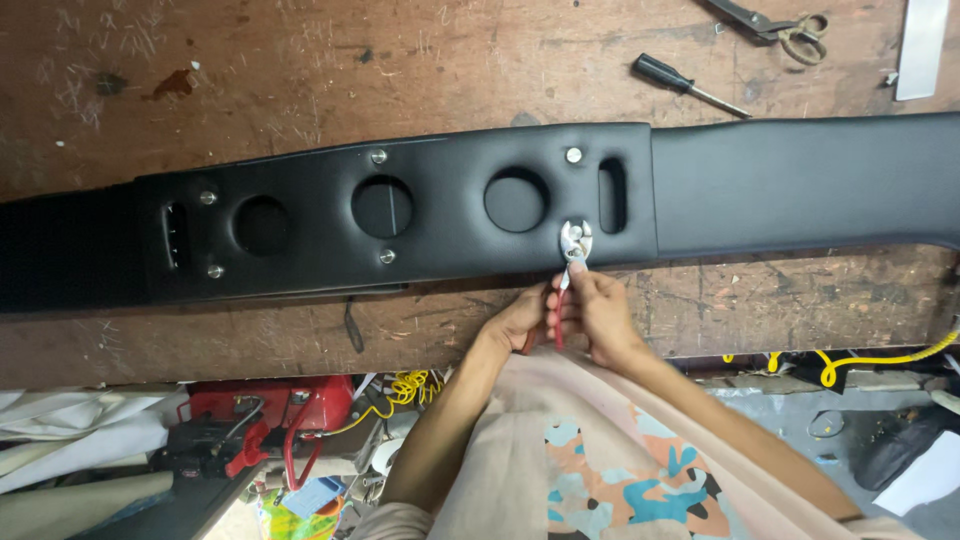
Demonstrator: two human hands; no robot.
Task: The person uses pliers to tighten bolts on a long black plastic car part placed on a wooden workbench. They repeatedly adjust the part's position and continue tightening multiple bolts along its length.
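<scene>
A small pair of pliers (573, 250) with shiny metal jaws and red handles sits at the near edge of a long black panel (420, 215). The jaws bite on a small round metal stud there. The handles run down toward the person, and both hands wrap around them. The left hand (522, 322) grips from the left side with its fingers curled tight. The right hand (600, 310) grips from the right side, fingers closed too. The two hands touch each other, just near of the panel.

The panel looks like smooth black leather, soft and a bit shiny. It lies flat across the table from left to right. It has three round holes in a row and two thin slots, one at each end of the row. I count five more shiny metal studs on it.

The table (300, 60) is old brown wood, rough and full of scratches. On the far side lies one screwdriver (685, 84) with a black handle. One pair of scissors (780, 22) lies farther right. A pale flat strip (922, 45) lies in the far right corner. Below the table edge are a red machine (265, 420) and curly yellow cables (405, 388).
</scene>
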